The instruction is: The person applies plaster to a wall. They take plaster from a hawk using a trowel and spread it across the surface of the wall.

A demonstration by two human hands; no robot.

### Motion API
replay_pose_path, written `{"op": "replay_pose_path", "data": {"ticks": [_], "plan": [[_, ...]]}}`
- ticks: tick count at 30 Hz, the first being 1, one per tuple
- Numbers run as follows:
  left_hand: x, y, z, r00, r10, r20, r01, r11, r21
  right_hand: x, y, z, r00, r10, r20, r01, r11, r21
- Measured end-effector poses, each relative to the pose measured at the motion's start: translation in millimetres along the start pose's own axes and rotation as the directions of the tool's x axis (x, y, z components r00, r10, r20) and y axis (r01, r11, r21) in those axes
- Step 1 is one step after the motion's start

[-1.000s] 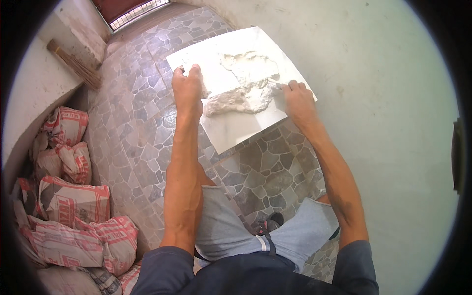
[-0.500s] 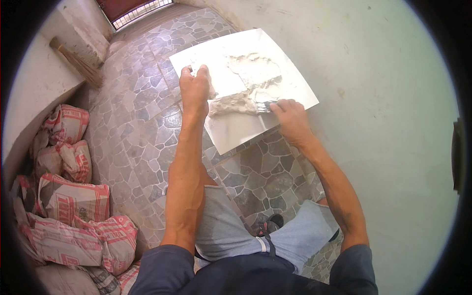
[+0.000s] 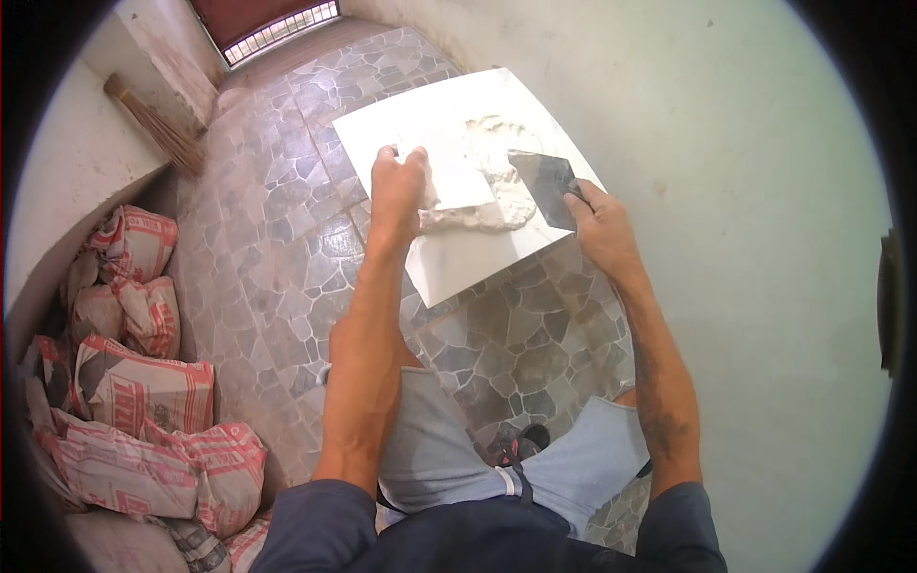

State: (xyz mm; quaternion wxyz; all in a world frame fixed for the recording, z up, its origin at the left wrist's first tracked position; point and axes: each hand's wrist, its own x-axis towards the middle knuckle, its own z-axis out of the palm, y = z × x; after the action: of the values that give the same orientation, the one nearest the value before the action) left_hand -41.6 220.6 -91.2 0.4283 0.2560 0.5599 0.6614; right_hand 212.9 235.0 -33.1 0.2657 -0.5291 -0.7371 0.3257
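The right side of the view is filled by a pale wall [image 3: 764, 286], and the ground is covered by a stone-patterned floor [image 3: 253, 248]. Along the left side, printed bags [image 3: 143, 387] are heaped against a low wall; a wide stretch of floor is left between them and the left forearm. In front of the person, a white board [image 3: 458, 267] is set at a slant, its right corner seen against the wall; whether the two are touching cannot be told, and what the board is carried by is hidden. A stick broom [image 3: 158, 129] is leaned at the far left. White paste [image 3: 511, 205] is spread over the middle of the board, with a strip of board surface left along the near edge and another along the far edge. Over the left part of the paste, a flat white plate [image 3: 458, 181] is held, its near-left edge gripped by the left hand [image 3: 396, 191], thumb forward. By the right hand [image 3: 604, 229], at the board's right edge, a dark flat blade [image 3: 544, 186] is pinched between thumb and fingers, its tip pointed inward over the paste; contact cannot be made out.
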Motion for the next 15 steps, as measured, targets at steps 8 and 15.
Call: {"op": "replay_pose_path", "data": {"ticks": [8,15], "plan": [[-7,-4,18,0.939,-0.259,0.225,0.301,0.937,-0.178,-9,-20,22,0.846,-0.507,-0.167,0.508,0.861,-0.041],[-9,11,14,0.932,-0.269,0.243,0.334,0.897,-0.290,-9,16,9,0.654,-0.757,0.017,0.676,0.573,-0.464]]}}
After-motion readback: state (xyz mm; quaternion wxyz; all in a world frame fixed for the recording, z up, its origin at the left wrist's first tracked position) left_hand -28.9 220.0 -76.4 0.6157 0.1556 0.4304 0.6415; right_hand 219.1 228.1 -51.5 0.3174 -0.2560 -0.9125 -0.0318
